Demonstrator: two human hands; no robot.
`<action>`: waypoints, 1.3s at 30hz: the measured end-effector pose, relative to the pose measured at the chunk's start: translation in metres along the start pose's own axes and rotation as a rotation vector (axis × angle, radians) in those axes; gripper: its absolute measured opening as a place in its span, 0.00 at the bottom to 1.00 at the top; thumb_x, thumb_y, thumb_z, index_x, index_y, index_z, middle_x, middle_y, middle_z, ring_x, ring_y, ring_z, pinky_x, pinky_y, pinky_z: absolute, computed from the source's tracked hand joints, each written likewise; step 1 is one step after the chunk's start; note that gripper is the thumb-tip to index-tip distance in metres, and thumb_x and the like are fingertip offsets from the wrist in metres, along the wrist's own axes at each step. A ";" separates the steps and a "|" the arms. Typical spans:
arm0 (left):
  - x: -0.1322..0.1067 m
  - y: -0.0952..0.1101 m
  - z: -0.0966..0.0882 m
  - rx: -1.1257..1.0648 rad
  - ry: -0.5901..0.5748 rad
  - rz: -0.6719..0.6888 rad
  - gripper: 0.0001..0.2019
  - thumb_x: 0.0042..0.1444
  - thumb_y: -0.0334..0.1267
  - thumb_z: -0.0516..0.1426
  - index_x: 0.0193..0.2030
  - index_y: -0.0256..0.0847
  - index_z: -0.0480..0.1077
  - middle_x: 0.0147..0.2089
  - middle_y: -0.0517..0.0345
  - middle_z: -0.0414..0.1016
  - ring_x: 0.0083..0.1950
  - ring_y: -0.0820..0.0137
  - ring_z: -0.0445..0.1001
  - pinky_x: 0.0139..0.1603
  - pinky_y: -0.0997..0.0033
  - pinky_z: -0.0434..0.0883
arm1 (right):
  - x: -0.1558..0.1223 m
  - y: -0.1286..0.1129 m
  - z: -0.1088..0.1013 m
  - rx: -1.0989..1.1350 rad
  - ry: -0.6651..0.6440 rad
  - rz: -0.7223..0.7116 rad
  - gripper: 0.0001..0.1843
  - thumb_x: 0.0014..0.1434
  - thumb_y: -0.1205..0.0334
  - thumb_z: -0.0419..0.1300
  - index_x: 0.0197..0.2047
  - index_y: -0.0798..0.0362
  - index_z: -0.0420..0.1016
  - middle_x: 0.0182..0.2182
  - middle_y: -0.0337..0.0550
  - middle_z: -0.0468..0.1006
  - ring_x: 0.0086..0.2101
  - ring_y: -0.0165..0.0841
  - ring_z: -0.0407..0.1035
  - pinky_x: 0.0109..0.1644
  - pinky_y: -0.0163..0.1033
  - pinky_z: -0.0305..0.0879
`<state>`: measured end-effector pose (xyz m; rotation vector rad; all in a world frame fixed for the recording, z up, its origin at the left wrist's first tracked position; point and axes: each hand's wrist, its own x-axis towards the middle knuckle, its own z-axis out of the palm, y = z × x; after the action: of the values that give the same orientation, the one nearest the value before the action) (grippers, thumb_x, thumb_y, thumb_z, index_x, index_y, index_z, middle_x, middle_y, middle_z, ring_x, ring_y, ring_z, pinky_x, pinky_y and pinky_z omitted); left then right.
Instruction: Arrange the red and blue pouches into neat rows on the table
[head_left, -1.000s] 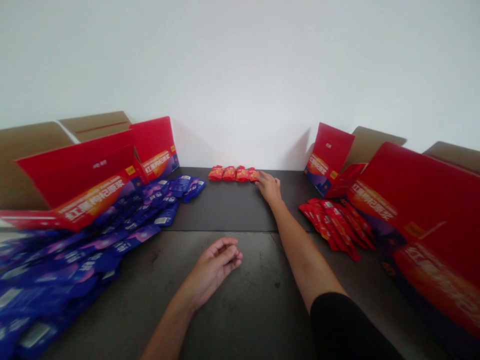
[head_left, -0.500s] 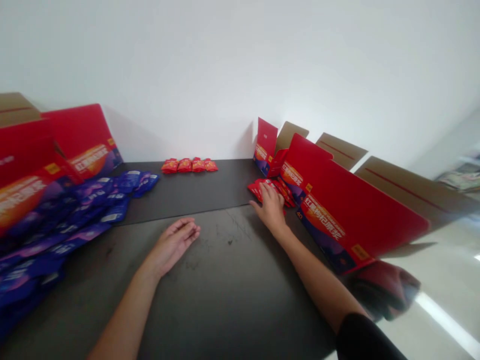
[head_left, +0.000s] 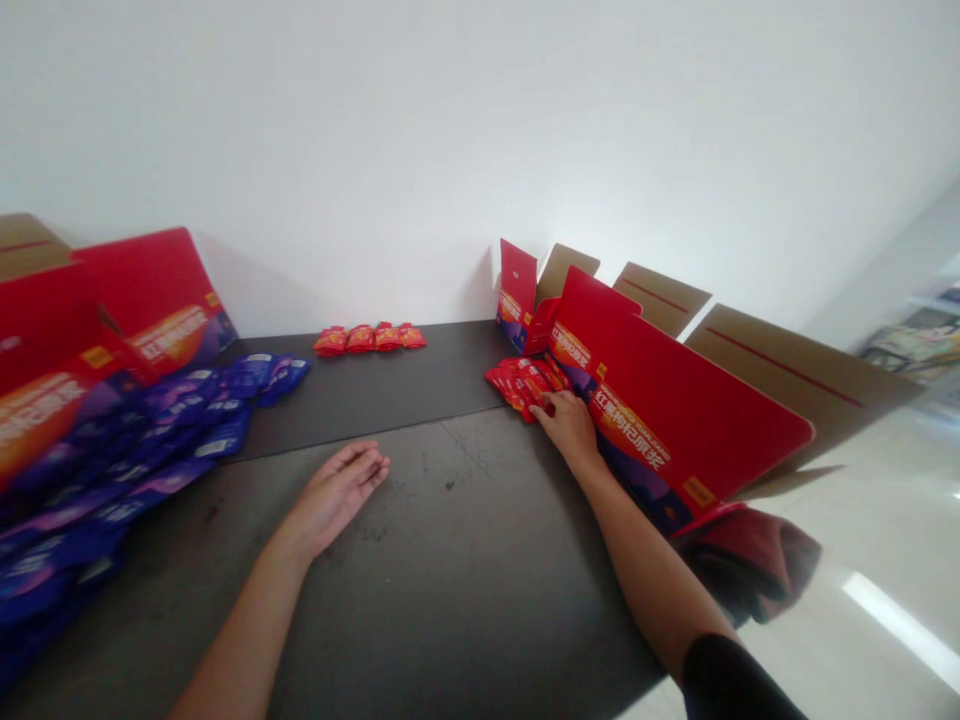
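A smooth white wall (head_left: 480, 150) rises behind a long dark grey table (head_left: 480, 570). On the left stand open red cardboard cartons (head_left: 150, 300), and on the right stand more open red cardboard cartons (head_left: 675, 410). Beside the left ones lies a wide pile of flat blue foil sachets (head_left: 127, 450). By the wall, four small red foil sachets (head_left: 370, 339) are already in a tidy row, but a loose heap of red foil sachets (head_left: 521, 383) remains unordered near the right cartons. The person's right hand (head_left: 570, 425) is at this heap's edge; its fingers (head_left: 551, 408) touch the sachets, but I cannot tell if they grasp one. The left hand (head_left: 337, 495) rests empty on the table, with fingers (head_left: 361, 462) relaxed and loosely curled.
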<state>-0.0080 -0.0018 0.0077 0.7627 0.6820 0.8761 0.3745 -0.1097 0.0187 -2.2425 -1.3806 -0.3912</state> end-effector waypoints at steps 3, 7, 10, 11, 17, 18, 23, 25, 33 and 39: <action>0.001 0.000 0.000 0.000 -0.002 0.001 0.06 0.55 0.24 0.63 0.40 0.34 0.76 0.36 0.51 0.79 0.41 0.69 0.81 0.48 0.72 0.78 | 0.002 0.003 0.004 0.047 0.011 -0.005 0.21 0.65 0.51 0.60 0.52 0.58 0.81 0.46 0.53 0.80 0.45 0.41 0.74 0.53 0.42 0.67; 0.002 -0.001 0.000 0.001 0.001 0.000 0.07 0.55 0.24 0.63 0.40 0.34 0.77 0.36 0.51 0.79 0.40 0.68 0.81 0.48 0.72 0.78 | 0.003 0.002 0.001 0.062 -0.005 -0.006 0.18 0.65 0.57 0.60 0.51 0.59 0.82 0.45 0.53 0.80 0.43 0.40 0.75 0.50 0.41 0.68; 0.001 -0.001 0.000 0.005 -0.001 -0.001 0.06 0.55 0.24 0.63 0.40 0.34 0.76 0.36 0.50 0.79 0.41 0.68 0.81 0.48 0.72 0.78 | 0.003 -0.002 -0.005 0.086 0.024 -0.013 0.15 0.65 0.63 0.56 0.48 0.56 0.83 0.44 0.51 0.81 0.42 0.38 0.75 0.50 0.39 0.68; 0.001 -0.001 0.000 0.007 -0.003 -0.001 0.06 0.55 0.24 0.64 0.40 0.34 0.76 0.36 0.50 0.79 0.41 0.69 0.81 0.48 0.72 0.78 | 0.003 -0.003 -0.007 0.095 0.044 -0.019 0.16 0.66 0.64 0.55 0.48 0.55 0.84 0.44 0.51 0.81 0.41 0.38 0.75 0.50 0.39 0.68; 0.001 -0.001 -0.002 0.020 -0.041 0.012 0.09 0.53 0.27 0.66 0.41 0.35 0.76 0.36 0.52 0.79 0.41 0.69 0.80 0.48 0.72 0.77 | 0.003 -0.013 -0.028 0.120 0.264 -0.110 0.14 0.65 0.61 0.57 0.46 0.52 0.84 0.41 0.49 0.81 0.42 0.40 0.71 0.50 0.44 0.67; 0.001 -0.001 -0.002 0.030 -0.047 0.013 0.09 0.52 0.27 0.67 0.41 0.36 0.76 0.36 0.53 0.79 0.40 0.70 0.80 0.47 0.73 0.77 | 0.002 -0.017 -0.032 0.145 0.304 -0.143 0.13 0.65 0.60 0.58 0.46 0.51 0.85 0.41 0.48 0.81 0.42 0.40 0.70 0.50 0.45 0.67; -0.006 0.001 0.001 0.123 -0.084 -0.047 0.09 0.55 0.33 0.67 0.42 0.36 0.77 0.39 0.51 0.80 0.40 0.69 0.80 0.40 0.75 0.77 | -0.014 -0.063 -0.049 0.403 0.329 -0.386 0.10 0.65 0.59 0.61 0.46 0.45 0.84 0.40 0.45 0.81 0.41 0.38 0.72 0.50 0.46 0.68; -0.011 0.001 0.004 0.140 -0.147 -0.108 0.11 0.58 0.37 0.65 0.46 0.35 0.78 0.46 0.45 0.81 0.44 0.64 0.81 0.43 0.70 0.78 | -0.028 -0.086 -0.049 0.510 0.217 -0.522 0.11 0.65 0.60 0.61 0.48 0.43 0.83 0.41 0.44 0.82 0.42 0.37 0.73 0.50 0.46 0.69; -0.023 0.000 0.012 0.219 -0.464 -0.336 0.22 0.61 0.48 0.62 0.57 0.37 0.75 0.51 0.39 0.80 0.40 0.64 0.80 0.40 0.69 0.75 | -0.070 -0.131 -0.021 0.797 -0.168 -0.790 0.11 0.67 0.60 0.60 0.49 0.42 0.82 0.48 0.44 0.81 0.49 0.37 0.74 0.57 0.49 0.70; -0.019 -0.010 0.013 0.208 -0.366 -0.122 0.21 0.54 0.36 0.68 0.54 0.40 0.74 0.49 0.49 0.79 0.43 0.69 0.78 0.44 0.71 0.73 | -0.084 -0.148 -0.011 1.070 -0.224 -0.332 0.22 0.68 0.51 0.58 0.64 0.40 0.71 0.67 0.48 0.63 0.59 0.41 0.68 0.56 0.48 0.74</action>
<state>-0.0025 -0.0258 0.0112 1.0264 0.4907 0.5391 0.2047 -0.1234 0.0247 -1.1993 -1.5459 0.4391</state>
